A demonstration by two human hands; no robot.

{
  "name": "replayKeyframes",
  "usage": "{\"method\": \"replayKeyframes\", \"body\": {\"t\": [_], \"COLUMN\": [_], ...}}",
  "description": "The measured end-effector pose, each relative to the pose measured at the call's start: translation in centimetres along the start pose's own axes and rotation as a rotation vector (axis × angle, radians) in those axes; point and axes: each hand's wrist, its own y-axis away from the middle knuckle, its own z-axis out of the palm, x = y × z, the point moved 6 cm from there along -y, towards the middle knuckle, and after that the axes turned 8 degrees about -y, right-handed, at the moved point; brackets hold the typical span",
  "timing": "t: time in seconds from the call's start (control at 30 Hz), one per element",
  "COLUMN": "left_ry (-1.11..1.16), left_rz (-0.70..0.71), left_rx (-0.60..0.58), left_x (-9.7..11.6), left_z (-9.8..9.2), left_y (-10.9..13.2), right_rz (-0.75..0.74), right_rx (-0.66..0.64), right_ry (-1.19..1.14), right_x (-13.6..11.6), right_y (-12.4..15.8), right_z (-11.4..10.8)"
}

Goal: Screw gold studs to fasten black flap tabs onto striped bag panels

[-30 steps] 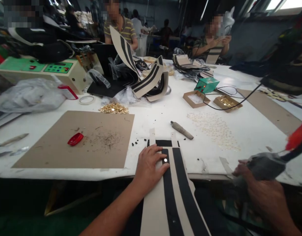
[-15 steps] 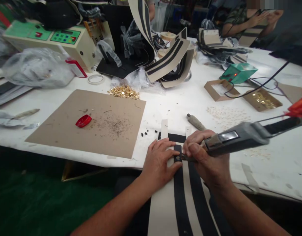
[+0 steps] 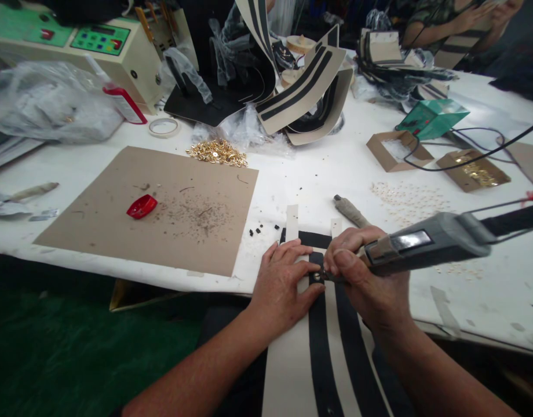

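A beige panel with black stripes (image 3: 288, 373) runs from the table's edge down toward me. My left hand (image 3: 278, 285) lies across it with fingers spread. Its thumb and index finger rest on either side of a small round metal fastener (image 3: 317, 277), on a short black tab (image 3: 316, 259). Wrapped in my right hand (image 3: 377, 286) is a grey corded electric screwdriver (image 3: 416, 246), held low near its tip. That tip points left, close beside the fastener; my fingers partly hide it, so I cannot tell whether they touch.
A tape-wrapped tool (image 3: 350, 211) lies beyond my right hand. Left are a brown board (image 3: 97, 200) with a red cap (image 3: 142, 206), and gold hardware (image 3: 216, 152). Right are small cardboard boxes (image 3: 397, 152) and a green box (image 3: 434, 119). Another person's hands (image 3: 470, 20) work at the back.
The view has shifted slightly. The fastener now looks turned or tilted, and the screwdriver's body sits a little differently. Both hands keep nearly the same places on the panel.
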Motion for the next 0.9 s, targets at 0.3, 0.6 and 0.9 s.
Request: {"method": "replayKeyframes", "body": {"t": [0.3,0.6,0.9], "left_ry": [0.013,0.001,0.006], "left_rz": [-0.016,-0.007,-0.015], "left_rx": [0.019,0.04,-0.004], "left_x": [-0.2,-0.4,-0.2], "left_z": [0.2,0.5,0.4], "left_y": [0.0,0.1,0.1], "right_rz": [-0.071,-0.034,-0.027], "right_rx": [-0.073,-0.235,-0.27], "right_ry": [0.055,0.024,-0.088], "right_x": [-0.7,0.1,0.7], "right_y": [-0.3,-0.6,-0.7], "right_z": [0.8,1.5,1.9]}}
